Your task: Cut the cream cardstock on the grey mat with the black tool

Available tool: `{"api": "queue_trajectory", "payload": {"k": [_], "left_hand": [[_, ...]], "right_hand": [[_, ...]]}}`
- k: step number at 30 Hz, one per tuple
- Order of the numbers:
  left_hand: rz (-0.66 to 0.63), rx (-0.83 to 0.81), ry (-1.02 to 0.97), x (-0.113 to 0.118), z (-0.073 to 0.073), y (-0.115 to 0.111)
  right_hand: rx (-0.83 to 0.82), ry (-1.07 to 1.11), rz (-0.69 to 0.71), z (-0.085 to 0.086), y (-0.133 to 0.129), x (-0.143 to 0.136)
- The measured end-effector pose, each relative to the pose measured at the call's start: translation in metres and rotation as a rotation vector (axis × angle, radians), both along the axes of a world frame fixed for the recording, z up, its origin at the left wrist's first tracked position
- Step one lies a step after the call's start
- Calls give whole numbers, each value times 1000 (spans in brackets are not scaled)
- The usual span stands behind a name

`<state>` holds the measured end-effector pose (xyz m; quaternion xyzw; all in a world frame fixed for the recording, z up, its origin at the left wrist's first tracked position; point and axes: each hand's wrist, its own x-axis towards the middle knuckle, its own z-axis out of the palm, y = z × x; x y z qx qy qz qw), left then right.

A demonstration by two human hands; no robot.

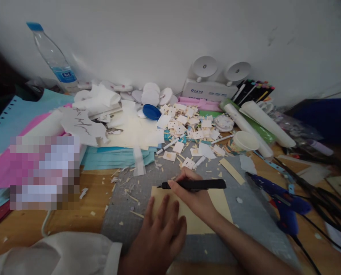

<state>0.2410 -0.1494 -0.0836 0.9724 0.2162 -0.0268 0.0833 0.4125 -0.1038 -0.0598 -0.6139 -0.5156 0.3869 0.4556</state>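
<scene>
A cream sheet of paper (220,206) lies on the grey cutting mat (253,214) in front of me. My left hand (161,229) rests on the sheet's left part, its fingers spread. Closed round a black pen (207,185) is my right hand (192,191), above the upper part of the sheet. The pen points left, with its tip near the sheet's top left corner; whether the tip touches the paper I cannot tell. Beyond my hands lies a heap of small cream card pieces (184,124), some with dark marks.
On the right are a blue glue gun (287,202), black scissors (316,194) and a paper cup (245,142). Coloured paper (116,157) and a plastic bottle (54,57) stand or lie to the left. Paper scraps litter the mat. A box (209,89) is against the wall.
</scene>
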Motion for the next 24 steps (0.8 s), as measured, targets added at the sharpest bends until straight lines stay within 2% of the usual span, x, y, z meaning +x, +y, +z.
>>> {"api": "queue_trajectory", "payload": {"k": [12,14,17,19,24], "left_hand": [[-21,107,-53,-1,0,3],[-21,125,-57,-1,-3,2],[-23,190,-83,-2,-10,2],[-19,229,-107,-2,-12,3],[-30,312,-111,-1,-8,4]], "right_hand": [[21,0,-23,1,-1,5],[-22,72,-17,-1,0,10],[-124,303,-21,-5,-1,25],[-136,414,-36,-8,-1,35],[-102,446,-49,-15,-4,44]]}}
